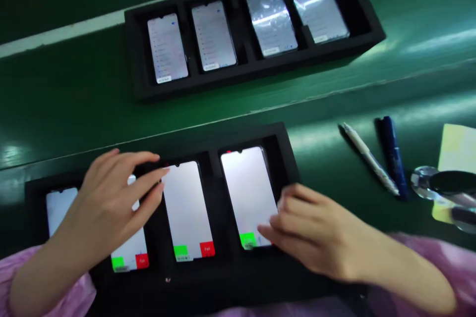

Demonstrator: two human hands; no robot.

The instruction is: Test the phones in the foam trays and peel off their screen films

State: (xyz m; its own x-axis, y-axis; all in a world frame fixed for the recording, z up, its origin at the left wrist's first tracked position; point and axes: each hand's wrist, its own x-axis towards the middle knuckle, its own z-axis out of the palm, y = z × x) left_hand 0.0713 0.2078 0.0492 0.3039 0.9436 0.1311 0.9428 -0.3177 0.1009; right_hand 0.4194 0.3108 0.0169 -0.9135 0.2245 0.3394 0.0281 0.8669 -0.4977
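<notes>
A black foam tray [292,163] in front of me holds several lit smartphones in separate slots. My left hand [111,198] hovers over its left side with fingers apart, partly covering the leftmost phone [61,203] and the second phone [130,250]. Its fingertips are at the upper left corner of the third phone [188,208], whose white screen shows green and red boxes along the bottom. At the lower right of the rightmost phone [247,188] is my right hand [323,233], fingers loosely bent and nothing visible in them; it covers that corner, and contact cannot be made out.
Beyond a ledge on the green surface, another black tray [230,79] holds several phones showing list screens. To the right lie a white pen [370,158], a dark blue pen [392,156], yellow paper [457,148] and a clear, dark-centred object [424,183].
</notes>
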